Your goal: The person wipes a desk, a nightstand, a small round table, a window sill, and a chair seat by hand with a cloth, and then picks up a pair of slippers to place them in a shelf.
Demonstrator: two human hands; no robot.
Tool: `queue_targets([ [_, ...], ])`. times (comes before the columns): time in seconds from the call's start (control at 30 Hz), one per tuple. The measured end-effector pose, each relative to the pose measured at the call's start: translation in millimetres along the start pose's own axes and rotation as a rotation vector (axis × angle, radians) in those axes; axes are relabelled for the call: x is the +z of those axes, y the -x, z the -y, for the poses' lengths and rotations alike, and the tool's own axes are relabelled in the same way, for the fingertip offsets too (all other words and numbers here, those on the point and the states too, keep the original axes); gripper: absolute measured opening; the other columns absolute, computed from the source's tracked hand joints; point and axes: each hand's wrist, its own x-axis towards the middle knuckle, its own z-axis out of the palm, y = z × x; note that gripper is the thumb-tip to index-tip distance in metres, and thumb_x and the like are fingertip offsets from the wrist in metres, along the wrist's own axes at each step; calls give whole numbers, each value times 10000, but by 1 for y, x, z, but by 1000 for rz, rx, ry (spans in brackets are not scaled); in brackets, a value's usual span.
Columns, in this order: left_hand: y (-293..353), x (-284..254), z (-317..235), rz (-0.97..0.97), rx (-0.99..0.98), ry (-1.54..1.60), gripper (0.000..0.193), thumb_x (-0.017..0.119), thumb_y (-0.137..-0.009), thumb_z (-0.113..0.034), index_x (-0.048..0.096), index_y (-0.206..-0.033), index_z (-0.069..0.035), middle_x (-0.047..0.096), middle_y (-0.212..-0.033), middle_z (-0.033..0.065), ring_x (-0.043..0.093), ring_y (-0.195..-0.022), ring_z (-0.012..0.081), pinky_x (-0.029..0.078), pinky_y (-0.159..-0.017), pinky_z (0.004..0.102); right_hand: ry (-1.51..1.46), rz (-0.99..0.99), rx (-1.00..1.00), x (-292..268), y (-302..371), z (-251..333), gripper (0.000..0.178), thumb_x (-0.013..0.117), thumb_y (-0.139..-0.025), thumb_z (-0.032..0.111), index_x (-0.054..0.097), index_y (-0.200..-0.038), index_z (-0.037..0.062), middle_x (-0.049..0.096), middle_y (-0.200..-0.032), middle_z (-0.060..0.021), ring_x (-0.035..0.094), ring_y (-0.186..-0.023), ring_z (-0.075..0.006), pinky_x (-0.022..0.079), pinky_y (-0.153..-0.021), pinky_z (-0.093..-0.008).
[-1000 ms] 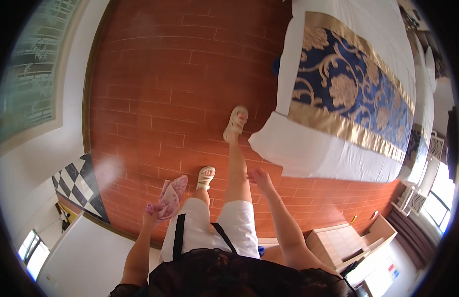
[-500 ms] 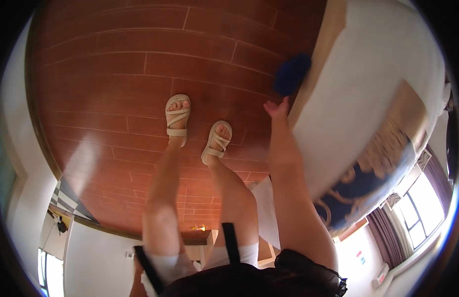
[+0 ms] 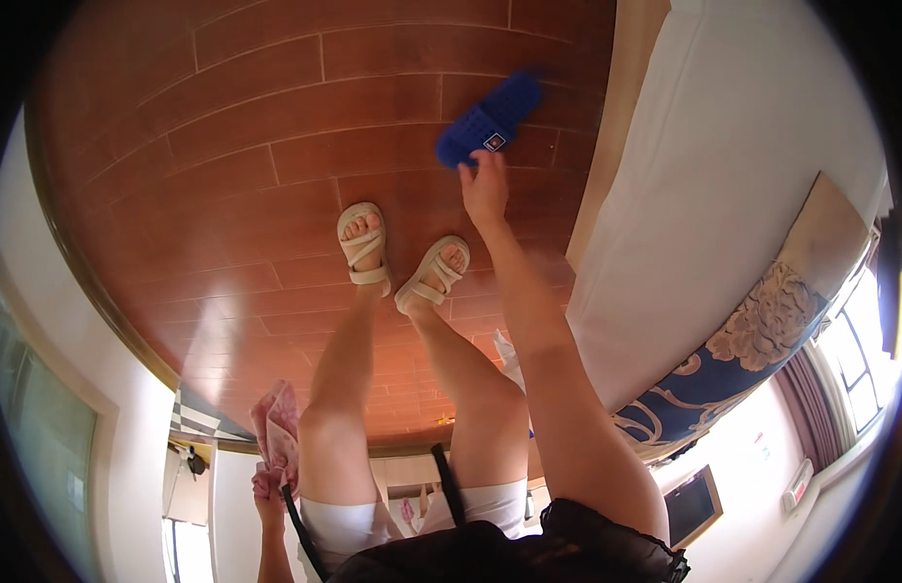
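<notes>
My right hand (image 3: 485,189) reaches down toward the floor, its fingers closed at the near end of a blue slipper (image 3: 490,121), beside its strap. The slipper lies at a slant, its far end slightly blurred. At the lower left, my left hand (image 3: 266,489) grips a pink patterned cloth (image 3: 276,428) that bunches up beside my left knee. Whether the cloth wraps anything is hidden. My feet stand in beige strapped sandals (image 3: 362,243) on the floor, to the left of and nearer than the slipper.
A bed with a white sheet (image 3: 655,194) runs along the right, its wooden edge (image 3: 607,126) close to my right arm. A blue and beige patterned cover (image 3: 723,355) lies across it. Reddish-brown plank flooring (image 3: 227,194) spreads ahead. A pale wall (image 3: 72,272) curves along the left.
The blue slipper has come away from the bed's edge to the left with my right hand, which earlier had its fingers spread. My left hand has risen into view with the pink cloth.
</notes>
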Motion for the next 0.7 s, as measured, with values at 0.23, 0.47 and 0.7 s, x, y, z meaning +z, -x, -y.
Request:
queue_targets([
  [0.23, -5, 28, -23, -13, 7, -267, 111, 525, -903, -74, 457, -822, -108, 468, -726, -39, 449, -622, 52, 403, -573, 192, 97, 200, 179, 8, -59, -19, 456, 723, -743, 241, 571, -1125, 43, 567, -1166, -151, 519, -1091, -348, 460, -846, -444],
  [0.47, 13, 16, -32, 93, 54, -498, 291, 516, -836, 74, 330, -730, -123, 336, -714, -34, 333, -648, 96, 376, -638, 216, -1400, 609, 493, -58, 181, 117, 504, 595, -881, 305, 386, -1272, 65, 533, -1142, -67, 525, -1008, -151, 469, -853, -312],
  [0.7, 12, 72, -102, 322, 229, -1008, 293, 518, -836, 72, 328, -729, -123, 334, -709, -35, 330, -642, 93, 375, -631, 215, -2445, 1028, 282, -286, 435, 89, 518, 522, -929, 312, 338, -1371, 113, 533, -1209, 0, 562, -1017, -119, 514, -798, -323],
])
